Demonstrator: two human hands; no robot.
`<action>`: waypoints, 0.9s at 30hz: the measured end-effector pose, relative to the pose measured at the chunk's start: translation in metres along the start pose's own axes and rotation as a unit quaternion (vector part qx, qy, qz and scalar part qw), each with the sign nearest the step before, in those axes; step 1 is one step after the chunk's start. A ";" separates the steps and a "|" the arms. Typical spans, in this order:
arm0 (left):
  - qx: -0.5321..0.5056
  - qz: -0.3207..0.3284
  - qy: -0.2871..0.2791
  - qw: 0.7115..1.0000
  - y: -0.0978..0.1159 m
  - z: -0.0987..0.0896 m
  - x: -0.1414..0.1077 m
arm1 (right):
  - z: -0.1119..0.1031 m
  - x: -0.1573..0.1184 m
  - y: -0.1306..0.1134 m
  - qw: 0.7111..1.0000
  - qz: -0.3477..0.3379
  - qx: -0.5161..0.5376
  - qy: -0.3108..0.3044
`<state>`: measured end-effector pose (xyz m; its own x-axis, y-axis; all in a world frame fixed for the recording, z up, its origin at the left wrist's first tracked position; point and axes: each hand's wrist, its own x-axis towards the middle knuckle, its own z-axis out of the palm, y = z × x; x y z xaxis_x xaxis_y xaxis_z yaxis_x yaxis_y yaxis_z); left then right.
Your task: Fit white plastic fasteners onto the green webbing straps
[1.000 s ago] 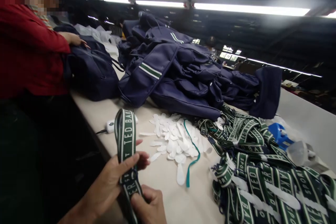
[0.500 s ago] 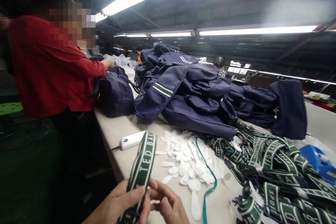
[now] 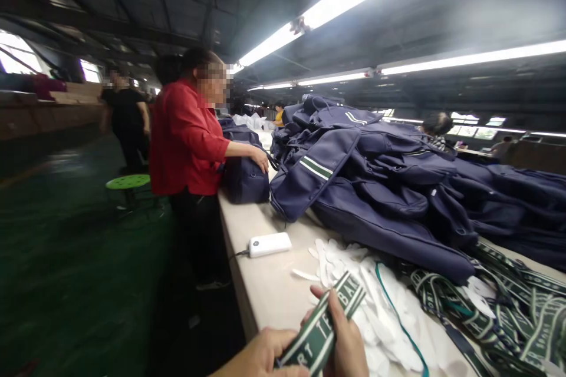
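Note:
Both my hands grip one green strap with white stripes and lettering (image 3: 325, 325) at the bottom of the view. My left hand (image 3: 260, 356) pinches its lower end. My right hand (image 3: 342, 336) wraps fingers over its middle, just above the table's near edge. Right beside my right hand lies a heap of small white paper pieces (image 3: 375, 306) with a thin teal cord (image 3: 400, 321) across it. More green straps (image 3: 508, 312) lie tangled at the right.
A pile of navy bags (image 3: 398, 188) covers the beige table (image 3: 265, 283). A white power bank (image 3: 269, 244) lies near the edge. A person in a red shirt (image 3: 183, 141) handles a navy bag (image 3: 243, 174). A green stool (image 3: 128, 182) stands on the dark floor.
The view has swung left and up, showing the aisle and the person in red. The strap has tilted from upright to slanting right, low over the table, with both hands still on it.

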<state>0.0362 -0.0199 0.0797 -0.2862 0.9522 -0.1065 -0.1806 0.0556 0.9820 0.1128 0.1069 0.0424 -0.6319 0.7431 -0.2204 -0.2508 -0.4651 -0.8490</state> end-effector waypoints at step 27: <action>-0.272 -0.082 0.135 0.949 0.036 -0.035 0.045 | -0.008 0.020 0.007 0.957 -0.164 -0.205 -0.120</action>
<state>-0.0159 0.0149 0.1046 -0.4295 0.8284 -0.3595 -0.6814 -0.0361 0.7310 0.1041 0.1224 0.0278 -0.7304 0.6626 0.1658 -0.1865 0.0400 -0.9816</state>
